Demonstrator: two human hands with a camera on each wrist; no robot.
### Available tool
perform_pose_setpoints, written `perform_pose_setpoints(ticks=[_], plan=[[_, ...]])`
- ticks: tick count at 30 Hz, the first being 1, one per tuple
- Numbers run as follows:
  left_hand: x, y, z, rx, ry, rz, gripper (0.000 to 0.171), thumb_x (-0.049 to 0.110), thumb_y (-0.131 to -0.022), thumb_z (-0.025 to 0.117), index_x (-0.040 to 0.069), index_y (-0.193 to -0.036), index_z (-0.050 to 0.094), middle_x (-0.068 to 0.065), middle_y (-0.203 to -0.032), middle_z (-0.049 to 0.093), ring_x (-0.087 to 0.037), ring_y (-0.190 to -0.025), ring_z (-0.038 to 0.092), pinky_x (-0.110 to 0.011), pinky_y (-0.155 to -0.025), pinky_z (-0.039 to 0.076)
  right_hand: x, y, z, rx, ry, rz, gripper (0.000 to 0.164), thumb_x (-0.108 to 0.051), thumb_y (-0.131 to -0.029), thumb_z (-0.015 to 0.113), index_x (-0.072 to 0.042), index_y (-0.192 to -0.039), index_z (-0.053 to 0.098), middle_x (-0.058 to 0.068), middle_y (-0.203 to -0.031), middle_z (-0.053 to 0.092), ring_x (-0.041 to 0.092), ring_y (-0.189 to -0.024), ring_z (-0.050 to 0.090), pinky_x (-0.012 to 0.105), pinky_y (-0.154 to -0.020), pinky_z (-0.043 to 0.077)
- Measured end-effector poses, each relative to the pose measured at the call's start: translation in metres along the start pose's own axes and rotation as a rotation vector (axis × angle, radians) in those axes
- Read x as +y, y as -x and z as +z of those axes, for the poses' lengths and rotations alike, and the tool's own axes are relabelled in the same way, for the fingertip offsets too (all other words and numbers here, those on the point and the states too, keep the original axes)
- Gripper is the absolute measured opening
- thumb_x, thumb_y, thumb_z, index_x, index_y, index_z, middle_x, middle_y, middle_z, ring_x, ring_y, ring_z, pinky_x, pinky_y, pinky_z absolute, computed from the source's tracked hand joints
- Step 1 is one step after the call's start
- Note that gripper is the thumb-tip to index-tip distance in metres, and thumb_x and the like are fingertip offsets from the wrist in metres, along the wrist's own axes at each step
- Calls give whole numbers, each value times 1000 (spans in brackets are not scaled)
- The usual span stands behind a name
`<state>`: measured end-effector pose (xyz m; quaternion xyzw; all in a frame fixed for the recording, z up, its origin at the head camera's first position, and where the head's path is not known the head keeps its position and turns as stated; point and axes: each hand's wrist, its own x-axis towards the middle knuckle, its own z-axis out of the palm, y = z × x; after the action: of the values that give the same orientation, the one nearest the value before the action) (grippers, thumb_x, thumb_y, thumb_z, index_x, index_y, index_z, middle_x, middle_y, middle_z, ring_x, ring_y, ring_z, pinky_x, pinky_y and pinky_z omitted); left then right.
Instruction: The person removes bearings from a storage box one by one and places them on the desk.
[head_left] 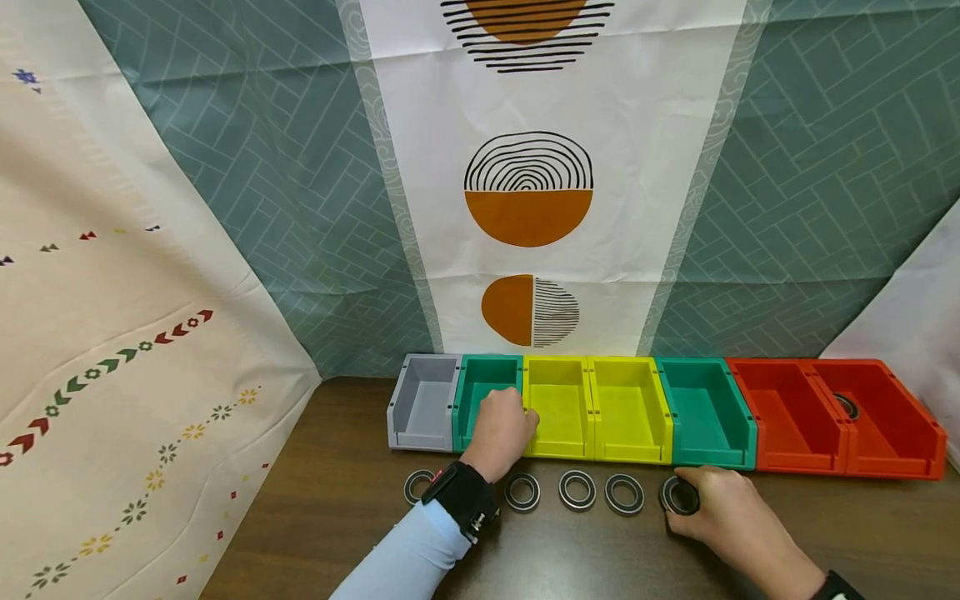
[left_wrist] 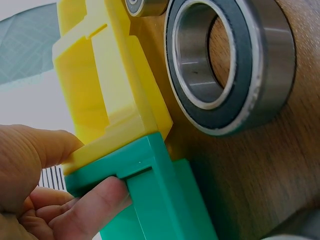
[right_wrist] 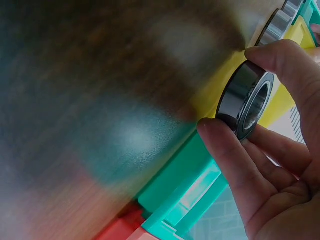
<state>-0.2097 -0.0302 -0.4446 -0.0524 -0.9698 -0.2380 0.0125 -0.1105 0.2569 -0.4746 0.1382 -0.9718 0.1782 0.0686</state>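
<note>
My left hand (head_left: 501, 432) is at the walls where the left green bin (left_wrist: 145, 200) and a yellow bin (left_wrist: 120, 75) meet. In the left wrist view, the thumb lies on the yellow side and a finger reaches inside the green one, pinching the walls between them. A ball bearing (head_left: 679, 495) is pinched between thumb and fingertips of my right hand (head_left: 723, 512), just in front of the right green bin (head_left: 705, 417). In the right wrist view this bearing (right_wrist: 242, 100) shows its smooth outer ring.
More bearings lie in a row on the brown table (head_left: 315, 500), including one (head_left: 522, 492) near my left wrist. Beside the green and yellow bins stand a grey bin (head_left: 423, 417) and two red bins (head_left: 892, 462). Another bearing (head_left: 847, 407) sits in the rightmost red bin.
</note>
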Motion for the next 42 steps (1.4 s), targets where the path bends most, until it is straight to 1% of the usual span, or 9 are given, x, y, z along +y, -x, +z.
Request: perform_pose_setpoints(ticks=[4,7,14,21,24,29,33,36,42], plan=[[0,0,0,-7,4,-9,20,24,-88,60,6,-81,60,1,-55,43,-11,-45,46,-22,-42,37,0,-1,1,-18,-4,25,43,-27,-56,83,-15,-92,62,-7,-78,49,12,-70,44,29,-61,43],[0,0,0,-10,-1,-10,20,24,-88,60,6,-81,61,1,-55,43,-12,-45,46,-22,-42,37,0,-2,1,-23,-7,33,43,-26,-57,83,-16,-92,61,-7,-78,48,12,-70,44,30,-63,44],[0,0,0,-10,1,-10,20,24,-89,60,6,-81,60,0,-55,43,-12,-45,46,-22,-42,37,0,-2,1,-36,-29,38,50,-26,-58,84,-15,-101,62,-5,-87,52,16,-77,47,39,-71,48],[1,0,0,-25,5,-34,22,26,-89,60,4,-88,62,0,-57,47,-12,-49,48,-21,-44,39,0,-2,1,-55,-13,54,49,-28,-59,83,-14,-101,63,-4,-89,55,15,-78,49,43,-74,49],[0,0,0,-21,4,-29,21,26,-89,60,4,-86,61,0,-57,47,-12,-48,48,-21,-44,39,0,-2,1,-63,-10,62,46,-30,-61,82,-15,-100,62,-5,-87,54,15,-77,48,42,-73,49],[-1,0,0,-4,-1,-3,21,25,-89,60,6,-78,60,0,-54,44,-12,-45,46,-22,-42,37,0,-1,2,-79,-12,80,44,-31,-63,81,-15,-100,62,-4,-87,54,15,-77,48,41,-73,49],[-1,1,0,-3,-4,5,22,25,-89,59,7,-78,60,1,-54,44,-11,-45,46,-22,-41,36,-2,-1,1,-110,-15,97,46,-32,-64,81,-13,-102,63,-4,-88,55,15,-77,49,42,-75,49],[-1,1,0,-1,-2,8,22,26,-89,59,6,-78,60,1,-54,44,-11,-45,46,-22,-41,37,-3,-2,0,-126,-21,102,45,-31,-65,81,-13,-102,63,-4,-87,55,15,-77,48,42,-74,49],[-1,1,1,3,0,8,21,25,-88,59,7,-78,59,1,-54,44,-11,-45,46,-22,-41,36,-3,-1,0,-120,-7,74,40,-30,-66,80,-14,-99,63,-5,-86,56,13,-75,49,40,-72,49]])
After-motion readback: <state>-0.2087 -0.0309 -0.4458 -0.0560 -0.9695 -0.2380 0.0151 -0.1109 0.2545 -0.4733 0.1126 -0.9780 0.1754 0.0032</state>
